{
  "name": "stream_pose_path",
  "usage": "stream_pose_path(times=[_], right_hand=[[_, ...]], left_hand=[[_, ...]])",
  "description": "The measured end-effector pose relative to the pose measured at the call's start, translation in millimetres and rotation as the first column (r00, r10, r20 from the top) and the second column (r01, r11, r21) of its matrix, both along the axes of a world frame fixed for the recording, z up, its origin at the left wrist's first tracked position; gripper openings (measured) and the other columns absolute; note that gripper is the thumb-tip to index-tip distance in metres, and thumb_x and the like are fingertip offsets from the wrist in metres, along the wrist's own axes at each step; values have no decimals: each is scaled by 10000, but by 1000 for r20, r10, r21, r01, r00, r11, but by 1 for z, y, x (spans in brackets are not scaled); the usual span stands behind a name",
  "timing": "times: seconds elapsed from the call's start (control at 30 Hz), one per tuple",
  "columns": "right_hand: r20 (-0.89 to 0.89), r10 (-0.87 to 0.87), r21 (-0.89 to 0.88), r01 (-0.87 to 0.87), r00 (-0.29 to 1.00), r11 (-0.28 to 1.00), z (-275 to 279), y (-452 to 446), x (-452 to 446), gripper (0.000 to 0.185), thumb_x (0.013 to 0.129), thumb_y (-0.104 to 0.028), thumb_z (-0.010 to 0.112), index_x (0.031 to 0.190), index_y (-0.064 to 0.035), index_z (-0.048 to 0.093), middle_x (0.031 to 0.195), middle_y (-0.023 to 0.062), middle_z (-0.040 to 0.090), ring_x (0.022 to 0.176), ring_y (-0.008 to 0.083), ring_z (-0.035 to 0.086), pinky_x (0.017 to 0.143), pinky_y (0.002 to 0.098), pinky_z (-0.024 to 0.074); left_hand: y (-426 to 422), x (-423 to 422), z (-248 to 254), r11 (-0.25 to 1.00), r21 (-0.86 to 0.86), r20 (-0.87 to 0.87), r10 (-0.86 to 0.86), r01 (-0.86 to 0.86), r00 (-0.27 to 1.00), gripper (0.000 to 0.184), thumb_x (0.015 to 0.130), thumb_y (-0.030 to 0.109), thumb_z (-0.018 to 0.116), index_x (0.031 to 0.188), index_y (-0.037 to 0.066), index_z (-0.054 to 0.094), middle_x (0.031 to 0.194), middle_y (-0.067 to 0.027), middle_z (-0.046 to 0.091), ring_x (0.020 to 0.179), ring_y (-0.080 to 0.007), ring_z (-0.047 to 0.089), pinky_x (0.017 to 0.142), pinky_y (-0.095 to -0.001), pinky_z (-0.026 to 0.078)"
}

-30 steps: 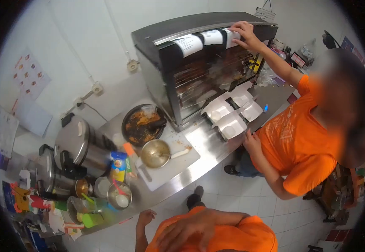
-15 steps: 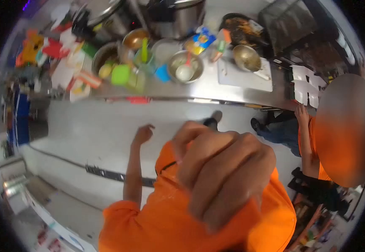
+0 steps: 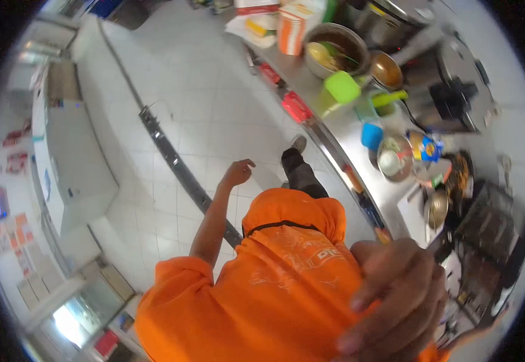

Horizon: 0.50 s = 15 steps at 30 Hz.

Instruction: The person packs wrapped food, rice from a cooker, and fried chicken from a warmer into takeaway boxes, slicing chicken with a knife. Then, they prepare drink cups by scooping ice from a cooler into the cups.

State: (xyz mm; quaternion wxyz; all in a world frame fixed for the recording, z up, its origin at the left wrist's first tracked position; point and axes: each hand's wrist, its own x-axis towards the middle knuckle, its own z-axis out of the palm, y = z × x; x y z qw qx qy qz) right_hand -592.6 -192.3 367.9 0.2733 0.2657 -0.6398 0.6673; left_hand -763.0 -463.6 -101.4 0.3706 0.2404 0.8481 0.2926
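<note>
My left hand (image 3: 238,172) hangs over the floor, left of my orange shirt, with its fingers loosely bent and nothing in them. Close to the camera at the lower right is my right hand (image 3: 398,298), its fingers half bent with gaps between them; nothing shows in it. Neither hand touches the steel counter (image 3: 359,157). On that counter, the bowl with a red utensil and a white cup (image 3: 394,158) stands near a blue and yellow packet (image 3: 425,146).
Along the counter are a pot of food (image 3: 353,43), a lime-green container (image 3: 342,87), large steel cookers (image 3: 455,84), a white cutting board (image 3: 412,211) and a metal bowl (image 3: 436,209). A dark strip (image 3: 175,160) crosses the tiled floor. A white cabinet (image 3: 72,157) stands left.
The view has swung down and left, so the counter lies at the right and the co-worker's face and torso are out of view. My right hand has moved right and loosened from a fist.
</note>
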Motion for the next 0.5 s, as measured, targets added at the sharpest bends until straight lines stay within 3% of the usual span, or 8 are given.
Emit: stream_pose_path(times=[0.03,0.13,0.2,0.23,0.3,0.4,0.43,0.5], right_hand=[[-126,5,16,-3,992,1000,-4,6,-20,96,897,-141,657,875,-85,732,973,22,742,977,166,674,794,368,520],[-384,194,79,-177,903,981,-31,35,-88,135,924,-129,614,994,-89,722,1036,27,735,1016,183,672,874,390,506],[-344,223,94,-203,912,975,-39,47,-120,158,958,-105,574,974,-41,718,1050,65,738,919,229,713,818,388,547],[-310,259,63,-252,915,966,-47,52,-140,187,977,-120,551,984,-41,721,1048,67,736,951,228,704,819,382,534],[-255,365,35,-369,895,929,-66,65,-185,230,1002,-146,519,996,-46,726,1047,69,733,983,227,691,805,374,517],[-191,574,65,-574,796,816,-83,84,-251,271,1017,-185,495,991,-46,727,1020,79,726,935,233,681,775,361,506],[-156,638,64,-637,754,768,-86,89,-268,287,1022,-198,487,987,-43,726,1007,83,723,911,236,677,767,356,502],[66,584,-23,-583,809,812,-93,99,-297,285,1021,-206,494,982,-40,722,990,81,720,893,224,671,768,345,502]], left_hand=[[0,-8,3,999,-54,45,-8,11,999,272,843,95,568,1094,74,671,799,-92,709,699,-217,658,716,-373,542],[2,-29,-2,994,59,28,91,-93,995,271,832,72,536,1056,100,687,763,-157,685,699,-317,663,676,-415,535],[4,-47,-3,972,147,35,180,-184,983,278,837,74,550,1082,105,675,787,-162,696,730,-325,674,685,-413,539],[9,-58,-1,958,193,37,208,-211,977,282,839,75,556,1095,108,670,800,-164,701,746,-329,680,690,-412,541],[9,-77,-4,946,78,-65,320,-315,945,327,846,73,577,1166,121,625,815,-154,713,783,-318,699,696,-405,547],[-10,-101,-27,889,132,-31,446,-438,895,355,872,103,593,1227,104,574,797,-133,720,759,-295,710,694,-400,552],[-16,-108,-35,824,159,82,538,-544,839,311,895,112,586,1206,100,598,801,-137,717,750,-273,710,703,-385,555],[-28,-119,-41,815,104,34,571,-571,820,275,904,100,578,1176,88,620,801,-129,715,747,-242,710,689,-365,560]])
